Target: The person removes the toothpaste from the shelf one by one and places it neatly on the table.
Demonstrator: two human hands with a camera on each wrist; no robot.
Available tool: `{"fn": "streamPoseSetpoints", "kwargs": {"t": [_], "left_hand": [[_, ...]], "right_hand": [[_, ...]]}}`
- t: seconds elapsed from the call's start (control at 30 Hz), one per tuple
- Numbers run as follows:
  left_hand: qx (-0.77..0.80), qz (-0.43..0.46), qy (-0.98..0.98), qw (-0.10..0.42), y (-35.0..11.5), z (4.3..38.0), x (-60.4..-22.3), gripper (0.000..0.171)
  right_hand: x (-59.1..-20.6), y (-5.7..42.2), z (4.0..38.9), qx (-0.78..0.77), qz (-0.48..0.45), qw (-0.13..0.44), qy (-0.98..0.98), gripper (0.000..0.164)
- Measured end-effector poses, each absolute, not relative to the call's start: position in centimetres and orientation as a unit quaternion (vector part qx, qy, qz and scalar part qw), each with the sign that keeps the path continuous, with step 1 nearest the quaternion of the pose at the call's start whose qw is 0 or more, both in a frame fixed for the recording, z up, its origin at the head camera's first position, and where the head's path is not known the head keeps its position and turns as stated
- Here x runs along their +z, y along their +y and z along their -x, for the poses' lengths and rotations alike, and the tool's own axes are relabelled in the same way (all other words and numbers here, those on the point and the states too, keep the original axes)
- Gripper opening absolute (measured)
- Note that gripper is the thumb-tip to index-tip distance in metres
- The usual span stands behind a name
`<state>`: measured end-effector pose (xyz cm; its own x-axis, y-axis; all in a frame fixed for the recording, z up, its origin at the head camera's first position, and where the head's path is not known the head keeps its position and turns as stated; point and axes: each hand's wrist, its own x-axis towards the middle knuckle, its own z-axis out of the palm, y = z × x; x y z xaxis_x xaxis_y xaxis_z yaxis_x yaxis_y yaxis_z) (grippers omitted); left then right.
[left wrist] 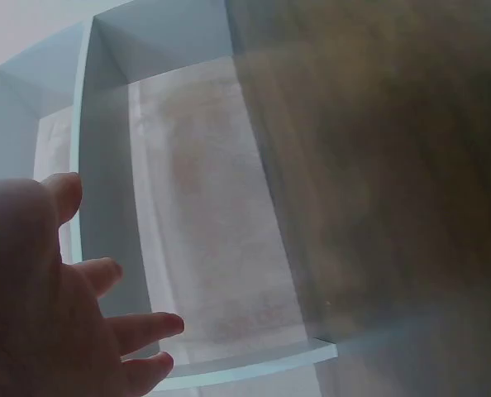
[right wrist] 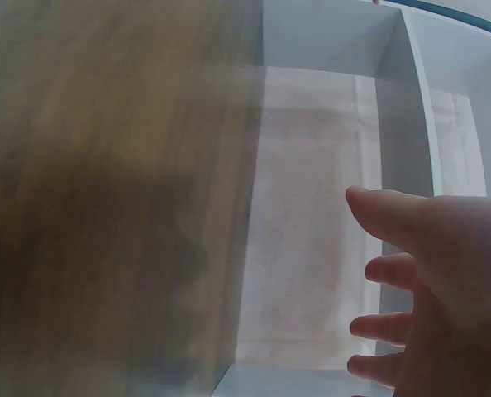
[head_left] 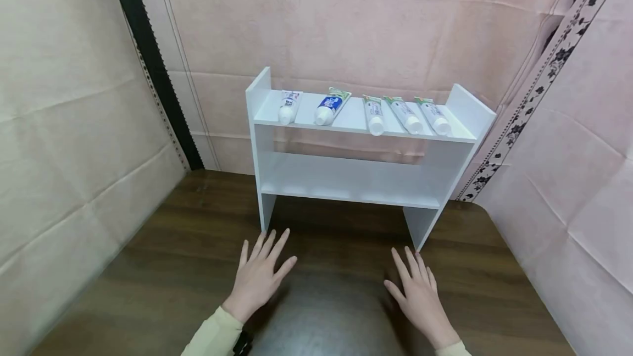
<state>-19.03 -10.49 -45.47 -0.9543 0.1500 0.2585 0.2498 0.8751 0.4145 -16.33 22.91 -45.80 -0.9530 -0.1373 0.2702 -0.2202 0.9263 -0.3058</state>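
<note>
A white two-tier shelf (head_left: 351,179) stands on the brown wooden table. On its upper board lie several tubes that look like toothpaste, caps toward me: a white tube (head_left: 289,106) at the left, a blue-and-white tube (head_left: 331,106), and white tubes with green ends, such as the rightmost tube (head_left: 434,116). My left hand (head_left: 257,278) hovers in front of the shelf's left leg, fingers spread and holding nothing. Near the right leg, my right hand (head_left: 417,294) is likewise spread and holds nothing. Both wrist views show the shelf's lower part (left wrist: 113,165) beyond the fingers (right wrist: 386,269).
Pale cloth walls (head_left: 346,26) enclose the table (head_left: 326,301) at the back and both sides. A black strip (head_left: 153,65) runs down the back left corner, and a floral border (head_left: 539,87) down the back right one. The shelf's lower board (head_left: 346,172) is bare.
</note>
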Motion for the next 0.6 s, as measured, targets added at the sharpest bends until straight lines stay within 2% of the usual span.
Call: {"fn": "streamPoseSetpoints", "kwargs": {"t": [0.27, 0.6], "left_hand": [[-0.286, 0.086, -0.933, 0.203, -10.8, 21.0, -43.6, 0.059], [-0.449, 0.053, -0.846, 0.283, -11.7, 25.8, -41.2, 0.070]], "right_hand": [[-44.5, 21.8, 16.8, 0.180, -0.088, 0.123, -0.972, 0.044], [-42.9, 20.3, 17.5, 0.218, -0.084, 0.108, -0.966, 0.044]]}}
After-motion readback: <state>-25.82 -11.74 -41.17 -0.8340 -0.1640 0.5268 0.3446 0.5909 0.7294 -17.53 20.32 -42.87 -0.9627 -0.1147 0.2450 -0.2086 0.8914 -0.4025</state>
